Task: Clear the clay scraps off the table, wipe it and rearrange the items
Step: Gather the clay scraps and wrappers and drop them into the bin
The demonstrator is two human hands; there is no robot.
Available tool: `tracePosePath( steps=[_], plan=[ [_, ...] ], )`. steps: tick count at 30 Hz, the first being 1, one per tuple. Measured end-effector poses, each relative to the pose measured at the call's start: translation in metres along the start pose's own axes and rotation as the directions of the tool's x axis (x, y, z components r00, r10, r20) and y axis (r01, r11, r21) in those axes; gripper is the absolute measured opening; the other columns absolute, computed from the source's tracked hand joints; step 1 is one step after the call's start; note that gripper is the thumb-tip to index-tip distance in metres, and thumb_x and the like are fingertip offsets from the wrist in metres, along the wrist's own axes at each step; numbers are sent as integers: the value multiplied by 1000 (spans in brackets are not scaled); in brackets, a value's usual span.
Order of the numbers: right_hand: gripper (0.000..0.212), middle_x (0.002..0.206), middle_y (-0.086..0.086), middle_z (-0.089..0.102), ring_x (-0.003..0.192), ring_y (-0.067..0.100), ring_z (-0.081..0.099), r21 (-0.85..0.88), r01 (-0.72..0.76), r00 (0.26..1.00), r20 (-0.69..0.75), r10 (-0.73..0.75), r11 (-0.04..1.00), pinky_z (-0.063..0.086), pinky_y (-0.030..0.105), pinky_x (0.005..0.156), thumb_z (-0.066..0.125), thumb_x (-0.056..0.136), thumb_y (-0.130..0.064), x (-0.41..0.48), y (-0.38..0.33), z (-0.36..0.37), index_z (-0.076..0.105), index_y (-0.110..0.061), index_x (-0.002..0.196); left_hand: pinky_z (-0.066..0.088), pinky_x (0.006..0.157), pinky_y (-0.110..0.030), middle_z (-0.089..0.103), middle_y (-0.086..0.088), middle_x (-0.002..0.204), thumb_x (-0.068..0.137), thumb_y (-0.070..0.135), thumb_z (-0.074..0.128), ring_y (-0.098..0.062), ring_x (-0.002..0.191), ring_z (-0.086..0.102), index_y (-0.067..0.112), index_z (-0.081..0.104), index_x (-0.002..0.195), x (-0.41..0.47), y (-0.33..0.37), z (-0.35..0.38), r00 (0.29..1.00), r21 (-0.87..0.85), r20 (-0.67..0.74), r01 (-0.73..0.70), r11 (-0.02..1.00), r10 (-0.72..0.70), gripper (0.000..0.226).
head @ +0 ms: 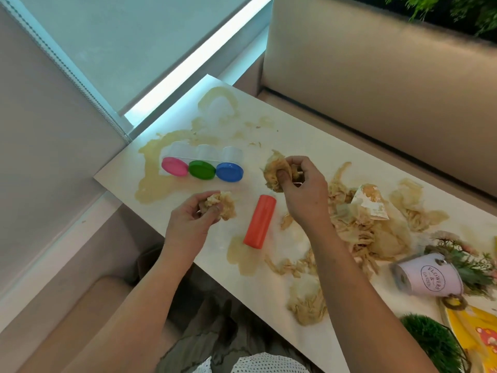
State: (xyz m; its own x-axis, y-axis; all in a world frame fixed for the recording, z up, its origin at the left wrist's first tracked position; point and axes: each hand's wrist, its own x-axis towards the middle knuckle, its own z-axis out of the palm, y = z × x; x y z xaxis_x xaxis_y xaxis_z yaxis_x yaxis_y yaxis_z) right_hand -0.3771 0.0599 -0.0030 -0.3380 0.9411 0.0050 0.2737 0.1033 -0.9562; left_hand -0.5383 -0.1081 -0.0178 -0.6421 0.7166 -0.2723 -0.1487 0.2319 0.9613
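Gathering clay scraps, wiping not yet begun.
The left hand grips one clay wad over the table; the right hand pinches another wad. The scrap heap, seemingly with paper, needs collecting next.

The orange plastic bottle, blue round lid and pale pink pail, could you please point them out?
Orange plastic bottle point(260, 221): head view, mid-body.
Blue round lid point(229, 171): head view, top centre.
Pale pink pail point(430, 275): head view, lettered side wall.
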Motion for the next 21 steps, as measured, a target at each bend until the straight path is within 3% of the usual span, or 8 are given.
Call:
tracePosePath(
  steps=[3, 8, 13, 18, 21],
  plan=[
    [14, 95, -3, 67, 73, 1, 58, 52, 3, 995, 96, -8, 999, 49, 14, 60, 67, 97, -14, -15, -18, 33, 65, -27, 102, 58, 93, -39, 75, -3, 111, 96, 9, 70, -23, 108, 72, 35, 78, 107, -1, -4, -33, 998, -15, -56, 6, 1000, -7, 30],
    [20, 86, -12, 65, 71, -2, 58, 38, 8, 971, 239, -17, 999, 48, 12, 64, 69, 96, -18, -38, -36, 108, 62, -37, 95, 58, 92, -37, 77, -1, 110, 97, 13, 70, -20, 106, 73, 35, 77, 109, 0, -18, -96, 985, -32, -167, 39, 999, -44, 26],
    [19, 85, -14, 63, 72, -4, 55, -21, -32, 933, 359, 37, 999, 43, 8, 63, 70, 93, -14, -68, -39, 189, 63, -31, 97, 59, 96, -45, 76, 10, 112, 97, 19, 71, -11, 103, 74, 39, 75, 112, -3, -42, -172, 956, -25, -248, 155, 988, -156, 25],
    [16, 93, -15, 68, 82, 2, 59, -93, -51, 862, 499, 91, 994, 45, 18, 71, 73, 89, -22, -92, -27, 272, 68, -28, 102, 59, 96, -44, 75, 16, 107, 95, 24, 73, -11, 104, 72, 47, 74, 108, 3, -73, -242, 920, 4, -338, 212, 977, -198, 26],
    [15, 100, -14, 69, 88, 2, 61, -160, -73, 811, 565, 152, 984, 44, 14, 69, 70, 93, -28, -110, -15, 313, 68, -27, 108, 59, 96, -43, 77, 11, 108, 95, 22, 74, -11, 103, 73, 45, 74, 106, -1, -99, -273, 900, 3, -367, 255, 967, -236, 26]
  ],
)
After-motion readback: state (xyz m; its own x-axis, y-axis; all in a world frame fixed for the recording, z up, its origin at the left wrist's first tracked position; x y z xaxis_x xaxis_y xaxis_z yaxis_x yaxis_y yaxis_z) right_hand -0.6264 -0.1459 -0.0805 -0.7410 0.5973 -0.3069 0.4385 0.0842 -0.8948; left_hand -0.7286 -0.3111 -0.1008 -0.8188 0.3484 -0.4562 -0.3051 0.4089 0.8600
